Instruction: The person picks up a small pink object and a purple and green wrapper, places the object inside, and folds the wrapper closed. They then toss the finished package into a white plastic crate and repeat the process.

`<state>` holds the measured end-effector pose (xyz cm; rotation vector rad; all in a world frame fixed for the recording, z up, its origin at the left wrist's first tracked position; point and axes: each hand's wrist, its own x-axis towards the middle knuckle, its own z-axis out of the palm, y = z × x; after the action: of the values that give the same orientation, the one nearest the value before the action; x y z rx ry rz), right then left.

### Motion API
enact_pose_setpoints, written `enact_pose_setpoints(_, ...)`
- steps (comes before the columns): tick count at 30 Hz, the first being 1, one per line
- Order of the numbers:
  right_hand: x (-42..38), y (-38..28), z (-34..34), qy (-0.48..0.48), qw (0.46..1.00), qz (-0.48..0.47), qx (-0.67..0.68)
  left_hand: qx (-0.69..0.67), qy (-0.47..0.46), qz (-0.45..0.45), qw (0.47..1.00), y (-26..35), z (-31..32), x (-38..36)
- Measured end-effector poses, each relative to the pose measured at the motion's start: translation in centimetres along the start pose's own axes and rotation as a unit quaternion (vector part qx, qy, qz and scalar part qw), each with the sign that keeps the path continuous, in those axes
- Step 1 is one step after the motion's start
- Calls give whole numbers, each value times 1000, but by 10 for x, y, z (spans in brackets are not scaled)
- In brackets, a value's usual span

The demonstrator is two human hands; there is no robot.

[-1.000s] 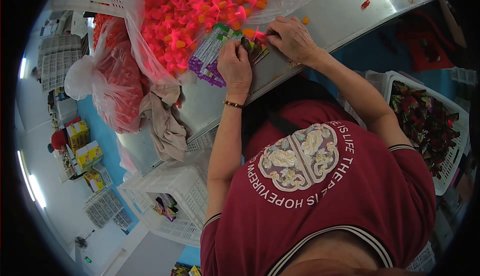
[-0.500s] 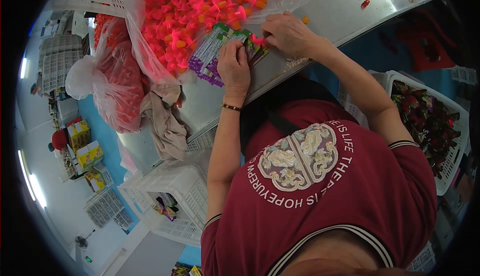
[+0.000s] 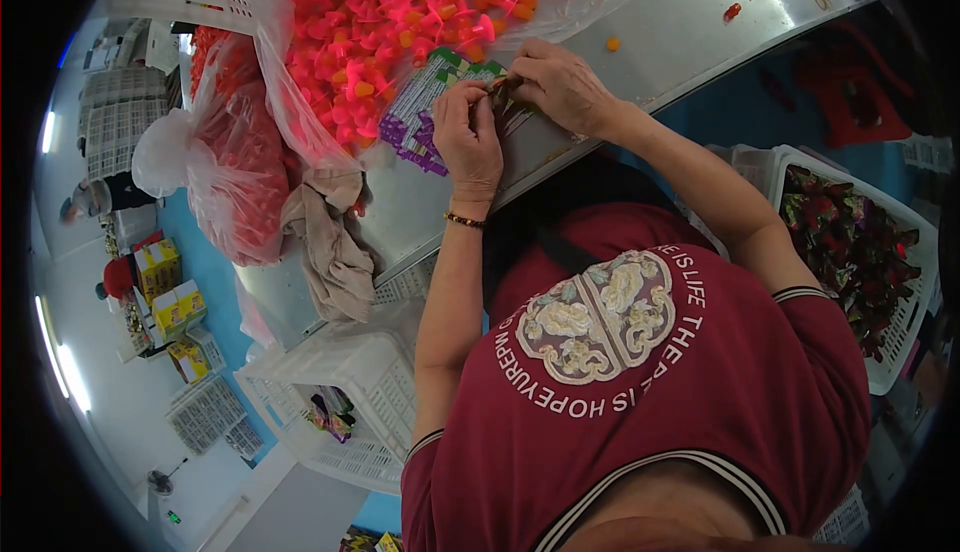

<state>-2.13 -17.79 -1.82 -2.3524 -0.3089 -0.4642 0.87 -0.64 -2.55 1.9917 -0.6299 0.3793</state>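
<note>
A stack of printed green-and-purple packets lies fanned on the metal table. Over its near side is my left hand, thumb and fingers pinched at the edge of a packet. My right hand is closed close by, its fingertips meeting the left ones at the dark opening of that packet. Whether anything is inside this packet cannot be made out. Just beyond the stack spreads a large heap of bright pink candy pieces with orange tips, on clear plastic sheeting.
A tied plastic bag of red pieces and a beige cloth sit at the table's left. A white crate stands below left; another crate with dark red packets is at right. One orange piece lies on the table.
My right hand has shifted left to meet my left hand. The pink piece at its fingertips is no longer visible. In the left background a person has come further into view.
</note>
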Motion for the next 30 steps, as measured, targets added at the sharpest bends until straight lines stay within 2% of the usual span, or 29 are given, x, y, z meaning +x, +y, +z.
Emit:
enact_pose_setpoints(1,-1,1,3,-13,998,43,51,18,2,21,1000,0,-1,0)
enact_pose_setpoints(2,0,1,5,-26,991,86,101,18,3,22,1000,0,-1,1)
enact_pose_setpoints(3,1,0,4,-26,991,85,101,14,6,13,1000,2,-1,1)
enact_pose_setpoints(5,5,-2,2,-59,966,165,192,11,9,4,1000,5,-3,3)
enact_pose_setpoints(9,11,1,1,-58,975,123,173,33,6,-1,999,5,-6,6)
enact_pose_setpoints(11,13,7,10,13,993,-6,120,24,5,-14,1000,6,-5,7)
enact_pose_setpoints(15,16,3,7,-12,985,27,172,1,7,-16,1000,6,-5,7)
enact_pose_setpoints(17,15,-3,4,-39,971,84,220,-9,13,-26,1000,5,-8,8)
enact_pose_setpoints(19,16,-7,3,-26,960,105,260,-44,37,-82,995,7,-11,12)
enact_pose_setpoints(20,15,-9,3,-12,945,128,300,-44,38,-83,995,8,-12,13)
enact_pose_setpoints(22,14,-11,8,10,941,159,300,-55,14,-43,997,8,-12,17)
enact_pose_setpoints(24,15,-13,10,31,935,190,299,-59,18,-47,997,8,-13,18)
enact_pose_setpoints(26,16,-16,12,-24,932,241,268,-63,21,-52,996,10,-14,15)
enact_pose_setpoints(27,15,-17,13,-26,932,240,269,-43,8,-42,998,11,-13,11)
enact_pose_setpoints(29,14,-14,16,-14,972,155,175,-23,-1,-31,999,7,-14,10)
enact_pose_setpoints(30,13,-14,17,-14,972,153,175,-34,19,-64,997,3,-16,11)
